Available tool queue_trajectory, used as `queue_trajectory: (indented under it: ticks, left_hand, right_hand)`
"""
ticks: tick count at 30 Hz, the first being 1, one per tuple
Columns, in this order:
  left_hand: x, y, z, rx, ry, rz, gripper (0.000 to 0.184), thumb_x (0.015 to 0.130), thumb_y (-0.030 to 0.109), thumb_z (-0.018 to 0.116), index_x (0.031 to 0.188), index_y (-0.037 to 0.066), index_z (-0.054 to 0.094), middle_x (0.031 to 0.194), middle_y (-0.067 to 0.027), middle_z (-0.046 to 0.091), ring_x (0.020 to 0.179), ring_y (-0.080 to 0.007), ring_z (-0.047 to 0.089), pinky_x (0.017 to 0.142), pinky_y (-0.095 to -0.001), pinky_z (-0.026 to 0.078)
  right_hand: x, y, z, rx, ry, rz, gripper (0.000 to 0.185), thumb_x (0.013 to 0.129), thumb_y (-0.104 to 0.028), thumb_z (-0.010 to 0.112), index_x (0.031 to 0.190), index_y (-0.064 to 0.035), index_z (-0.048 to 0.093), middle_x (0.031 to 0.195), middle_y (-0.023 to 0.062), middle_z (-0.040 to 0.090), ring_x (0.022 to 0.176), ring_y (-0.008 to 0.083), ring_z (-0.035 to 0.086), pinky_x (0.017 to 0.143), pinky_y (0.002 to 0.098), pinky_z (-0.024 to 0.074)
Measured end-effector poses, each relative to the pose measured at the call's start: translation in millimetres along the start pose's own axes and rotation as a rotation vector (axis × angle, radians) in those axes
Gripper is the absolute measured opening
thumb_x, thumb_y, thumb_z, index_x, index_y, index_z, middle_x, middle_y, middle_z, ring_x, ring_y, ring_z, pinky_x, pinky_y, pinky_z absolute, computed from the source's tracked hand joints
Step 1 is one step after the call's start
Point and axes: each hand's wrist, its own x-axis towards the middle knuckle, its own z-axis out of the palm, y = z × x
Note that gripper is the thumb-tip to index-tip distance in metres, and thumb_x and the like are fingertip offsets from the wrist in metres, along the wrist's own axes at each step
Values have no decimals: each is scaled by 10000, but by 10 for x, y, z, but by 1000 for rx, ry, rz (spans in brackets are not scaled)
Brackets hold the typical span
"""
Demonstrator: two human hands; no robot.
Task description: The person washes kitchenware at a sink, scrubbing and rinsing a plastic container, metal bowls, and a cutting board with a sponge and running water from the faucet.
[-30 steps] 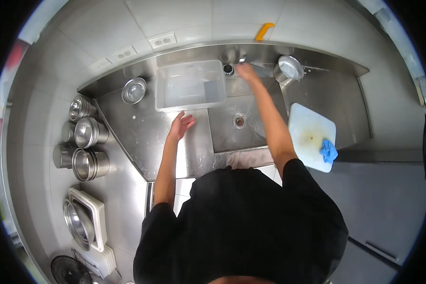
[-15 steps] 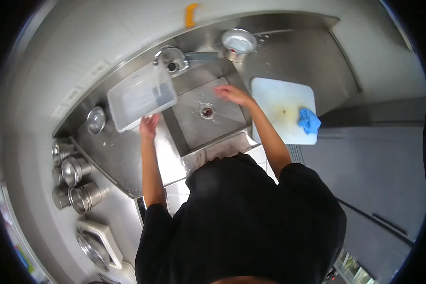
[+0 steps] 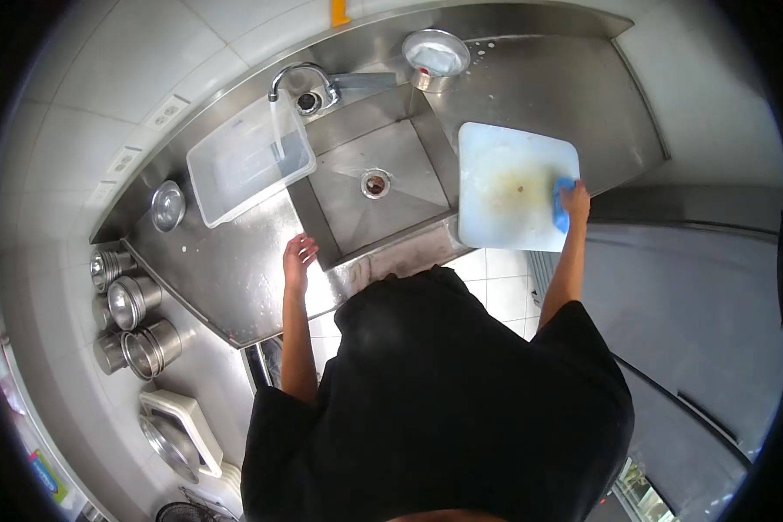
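Observation:
My right hand (image 3: 575,202) grips a blue cloth (image 3: 563,193) at the right side of a white cutting board (image 3: 487,217). Yellowish stains and a small brown spot mark the board's middle. Near the left front corner of the sink (image 3: 344,217), my left hand (image 3: 299,252) hovers with its fingers apart, holding nothing. Water runs from the curved faucet (image 3: 303,66) into a clear plastic tub (image 3: 209,191), which is tilted against the sink's left edge.
A metal bowl (image 3: 168,207) rests left of the tub. Behind the sink's right corner stands another metal bowl (image 3: 436,54) with something pale inside. Several steel pots (image 3: 152,348) are at the far left. Grey cabinet fronts (image 3: 670,304) lie to the right.
My right hand has moved from above the sink to the blue cloth and closed on it. My left hand has drawn back from the tub towards me.

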Motion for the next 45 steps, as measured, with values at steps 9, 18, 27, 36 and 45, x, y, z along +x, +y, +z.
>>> queue_trajectory:
  ticks: [9, 18, 27, 36, 45]
  left_hand:
    - [-139, -62, 417, 74, -156, 8, 357, 1003, 292, 438, 1261, 62, 526, 1108, -78, 632, 908, -158, 618, 803, -307, 476]
    - [-385, -148, 176, 78, -2, 41, 351, 997, 312, 476, 1241, 73, 556, 1095, -100, 651, 927, -185, 635, 798, -324, 493]
    - [-332, 3, 621, 166, -165, 70, 317, 1003, 290, 492, 1234, 84, 561, 1107, -89, 632, 961, -184, 607, 844, -339, 495]
    - [849, -996, 2993, 845, -581, 352, 588, 932, 434, 584, 1301, -16, 501, 1234, -167, 616, 1092, -262, 611, 908, -345, 491]
    - [360, -133, 3392, 730, -368, 113, 690, 866, 526, 622, 1206, -73, 577, 1066, -236, 673, 931, -343, 684, 813, -397, 546]
  right_hand:
    - [811, -1821, -649, 1150, -266, 41, 548, 833, -292, 699, 1291, -37, 538, 1145, 82, 643, 1063, 200, 616, 817, 364, 532]
    - [623, -2603, 99, 1488, -264, 112, 649, 847, -337, 723, 1358, -29, 467, 1296, 138, 552, 1244, 255, 505, 1021, 467, 431]
    - [-80, -64, 121, 34, 455, 393, 610, 801, -461, 671, 1272, -99, 536, 1254, 168, 547, 1236, 374, 473, 935, 583, 436]
    - [-454, 1141, 524, 211, -148, 288, 833, 943, -673, 306, 1250, 54, 572, 1255, 327, 553, 1200, 479, 507, 1031, 491, 394]
    - [-1613, 543, 155, 261, -71, 331, 894, 976, -645, 248, 994, 153, 649, 1038, 382, 615, 1055, 513, 578, 918, 527, 442]
